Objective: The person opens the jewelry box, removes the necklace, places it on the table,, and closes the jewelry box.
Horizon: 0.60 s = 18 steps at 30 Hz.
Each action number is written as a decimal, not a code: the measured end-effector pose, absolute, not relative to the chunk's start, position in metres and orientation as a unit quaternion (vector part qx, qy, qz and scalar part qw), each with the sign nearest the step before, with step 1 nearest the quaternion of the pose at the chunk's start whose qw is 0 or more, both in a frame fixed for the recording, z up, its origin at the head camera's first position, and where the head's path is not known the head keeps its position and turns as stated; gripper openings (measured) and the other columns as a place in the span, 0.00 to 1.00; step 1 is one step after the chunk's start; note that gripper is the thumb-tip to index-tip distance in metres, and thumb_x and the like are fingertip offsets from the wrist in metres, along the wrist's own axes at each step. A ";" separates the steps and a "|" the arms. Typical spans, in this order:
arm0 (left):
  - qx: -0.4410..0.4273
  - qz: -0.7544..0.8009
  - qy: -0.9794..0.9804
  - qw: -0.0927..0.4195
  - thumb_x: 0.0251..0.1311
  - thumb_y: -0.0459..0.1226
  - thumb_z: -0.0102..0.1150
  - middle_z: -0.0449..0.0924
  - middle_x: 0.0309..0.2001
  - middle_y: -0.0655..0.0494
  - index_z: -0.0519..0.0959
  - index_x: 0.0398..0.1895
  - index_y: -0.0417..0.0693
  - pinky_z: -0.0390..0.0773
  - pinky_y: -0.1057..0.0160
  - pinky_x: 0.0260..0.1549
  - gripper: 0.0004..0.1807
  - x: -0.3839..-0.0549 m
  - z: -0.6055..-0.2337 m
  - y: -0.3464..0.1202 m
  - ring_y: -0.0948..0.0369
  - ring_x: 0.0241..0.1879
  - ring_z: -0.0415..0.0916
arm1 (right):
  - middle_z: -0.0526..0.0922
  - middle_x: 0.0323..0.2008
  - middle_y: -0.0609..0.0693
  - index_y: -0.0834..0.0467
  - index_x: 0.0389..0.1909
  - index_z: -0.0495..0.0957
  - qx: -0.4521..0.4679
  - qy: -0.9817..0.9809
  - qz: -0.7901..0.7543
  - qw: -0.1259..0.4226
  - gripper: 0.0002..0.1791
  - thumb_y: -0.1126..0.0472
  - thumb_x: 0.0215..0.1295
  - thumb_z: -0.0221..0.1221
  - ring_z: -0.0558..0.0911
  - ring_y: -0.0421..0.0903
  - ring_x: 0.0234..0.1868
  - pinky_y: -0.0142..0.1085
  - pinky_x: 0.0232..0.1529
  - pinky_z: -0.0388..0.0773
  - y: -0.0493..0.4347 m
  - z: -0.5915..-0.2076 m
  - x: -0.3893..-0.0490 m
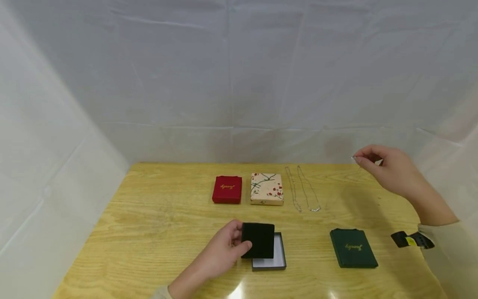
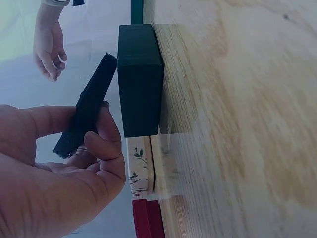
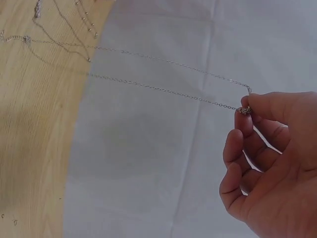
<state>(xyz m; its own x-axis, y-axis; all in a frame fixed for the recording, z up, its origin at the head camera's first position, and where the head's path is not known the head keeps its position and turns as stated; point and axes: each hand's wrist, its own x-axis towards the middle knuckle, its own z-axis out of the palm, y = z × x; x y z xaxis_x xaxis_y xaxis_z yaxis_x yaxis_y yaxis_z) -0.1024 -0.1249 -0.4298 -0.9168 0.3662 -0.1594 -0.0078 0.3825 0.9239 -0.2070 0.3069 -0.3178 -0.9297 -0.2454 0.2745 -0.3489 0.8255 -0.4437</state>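
Note:
My left hand (image 1: 223,251) grips a square black pad (image 1: 258,241) by its left edge, thumb on top. Under the pad stands an open box base (image 1: 279,261) with a pale inside, partly covered by it in the head view; from the left wrist its outer wall (image 2: 141,79) looks dark green. Raised over the right back of the table, my right hand (image 1: 392,170) pinches a thin silver necklace (image 3: 244,111) between thumb and forefinger. Its chain hangs down in a long loop with the clasp end lowest. Two more silver necklaces (image 1: 315,209) lie on the table.
A dark green lid (image 1: 354,248) with gold lettering lies at the front right. Toward the back sit a red box (image 1: 227,189) and a cream box with a floral print (image 1: 267,189). White sheeting (image 1: 231,83) surrounds the wooden table (image 1: 149,224).

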 end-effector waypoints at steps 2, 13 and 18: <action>0.110 0.546 0.812 0.175 0.72 0.39 0.65 0.82 0.55 0.43 0.69 0.67 0.32 0.77 0.43 0.54 0.28 -0.102 -0.430 -0.125 0.50 0.50 0.73 | 0.85 0.46 0.55 0.58 0.56 0.83 0.151 -0.951 0.252 0.094 0.15 0.53 0.83 0.56 0.80 0.51 0.41 0.40 0.30 0.74 0.306 -0.320 -0.217; 0.108 0.546 0.811 0.180 0.72 0.39 0.65 0.82 0.53 0.44 0.70 0.67 0.32 0.77 0.44 0.53 0.28 -0.102 -0.431 -0.123 0.51 0.49 0.73 | 0.83 0.48 0.60 0.61 0.59 0.82 0.132 -0.945 0.272 0.127 0.21 0.49 0.84 0.53 0.77 0.53 0.43 0.41 0.33 0.69 0.301 -0.333 -0.284; 0.108 0.546 0.811 0.179 0.72 0.39 0.65 0.81 0.48 0.48 0.70 0.66 0.32 0.77 0.48 0.48 0.27 -0.103 -0.431 -0.123 0.52 0.46 0.71 | 0.83 0.46 0.58 0.62 0.56 0.84 0.141 -0.922 0.303 0.196 0.18 0.52 0.83 0.56 0.75 0.49 0.42 0.33 0.36 0.68 0.295 -0.339 -0.302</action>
